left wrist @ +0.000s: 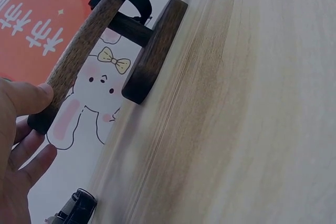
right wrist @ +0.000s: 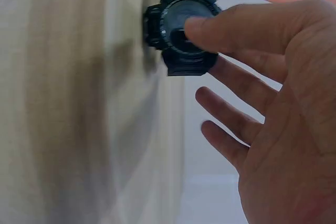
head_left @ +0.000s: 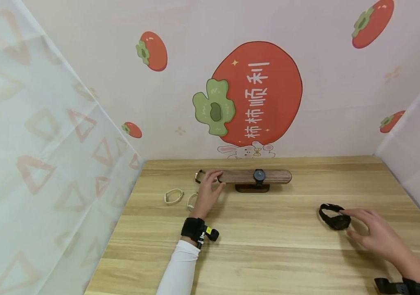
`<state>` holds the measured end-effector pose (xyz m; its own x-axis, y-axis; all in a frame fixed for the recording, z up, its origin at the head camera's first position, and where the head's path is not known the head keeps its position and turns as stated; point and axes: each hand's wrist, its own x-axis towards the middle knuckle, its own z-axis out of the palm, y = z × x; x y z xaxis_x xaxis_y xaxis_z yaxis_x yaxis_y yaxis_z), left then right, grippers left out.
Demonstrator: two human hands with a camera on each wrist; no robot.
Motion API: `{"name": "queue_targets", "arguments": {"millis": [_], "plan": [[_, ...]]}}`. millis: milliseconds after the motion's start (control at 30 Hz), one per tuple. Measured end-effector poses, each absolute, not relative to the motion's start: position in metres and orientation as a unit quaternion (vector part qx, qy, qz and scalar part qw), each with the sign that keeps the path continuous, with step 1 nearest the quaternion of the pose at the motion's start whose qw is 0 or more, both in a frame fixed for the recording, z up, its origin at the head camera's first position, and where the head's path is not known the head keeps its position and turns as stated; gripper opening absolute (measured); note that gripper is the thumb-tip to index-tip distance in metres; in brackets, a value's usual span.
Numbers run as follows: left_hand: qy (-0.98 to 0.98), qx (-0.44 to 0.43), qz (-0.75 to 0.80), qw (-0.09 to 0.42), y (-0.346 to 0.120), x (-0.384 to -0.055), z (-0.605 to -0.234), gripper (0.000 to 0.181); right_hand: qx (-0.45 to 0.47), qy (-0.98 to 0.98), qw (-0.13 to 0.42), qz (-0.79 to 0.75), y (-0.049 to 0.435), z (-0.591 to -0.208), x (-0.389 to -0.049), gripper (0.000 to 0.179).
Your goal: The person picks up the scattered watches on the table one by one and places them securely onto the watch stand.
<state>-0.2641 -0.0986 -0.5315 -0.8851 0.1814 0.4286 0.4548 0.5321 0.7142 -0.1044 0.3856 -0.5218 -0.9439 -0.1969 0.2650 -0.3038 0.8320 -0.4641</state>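
Observation:
My left hand (head_left: 207, 194) pinches the left end of a dark wooden watch stand (head_left: 232, 176); in the left wrist view its thumb lies on one side of the bar (left wrist: 79, 59) and fingers on the other. Strapped round the bar is a black round-faced watch (head_left: 259, 175). On the right side of the table, my right hand (head_left: 377, 233) has thumb and index finger at a chunky black wristwatch (head_left: 339, 222) whose strap forms a loop. The right wrist view shows the thumb across the face of this wristwatch (right wrist: 189, 17), the index fingertip hidden behind it, other fingers spread.
Left of the stand lie a cream bracelet-like watch (head_left: 173, 196), another pale one (head_left: 191, 200) partly behind my left hand, and a small dark-strapped watch (head_left: 199, 176). The wooden table (head_left: 261, 254) meets a persimmon-printed backdrop (head_left: 180, 102) behind and white side walls.

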Motion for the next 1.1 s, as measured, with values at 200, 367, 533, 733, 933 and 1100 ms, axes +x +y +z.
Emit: {"name": "queue_targets", "arguments": {"millis": [200, 367, 533, 733, 933, 1100], "plan": [[-0.863, -0.182, -0.446, 0.152, -0.098, -0.263, -0.531, 0.044, 0.118, -0.948, 0.114, 0.272, 0.386, -0.529, -0.101, 0.051], [-0.862, -0.183, -0.447, 0.154, -0.098, -0.262, -0.532, 0.045, 0.126, -0.947, 0.142, 0.260, 0.388, -0.534, -0.105, 0.041], [-0.860, -0.187, -0.448, 0.156, -0.099, -0.262, -0.532, 0.045, 0.131, -0.939, 0.126, 0.293, 0.387, -0.536, -0.108, 0.035], [-0.859, -0.188, -0.449, 0.158, -0.100, -0.263, -0.533, 0.044, 0.120, -0.937, 0.120, 0.304, 0.381, -0.536, -0.109, 0.031], [-0.858, -0.188, -0.453, 0.154, -0.100, -0.263, -0.533, 0.045, 0.134, -0.933, 0.139, 0.303, 0.372, -0.536, -0.111, 0.033], [-0.856, -0.191, -0.456, 0.154, -0.100, -0.263, -0.533, 0.045, 0.148, -0.928, 0.151, 0.305, 0.362, -0.537, -0.113, 0.034]]}}
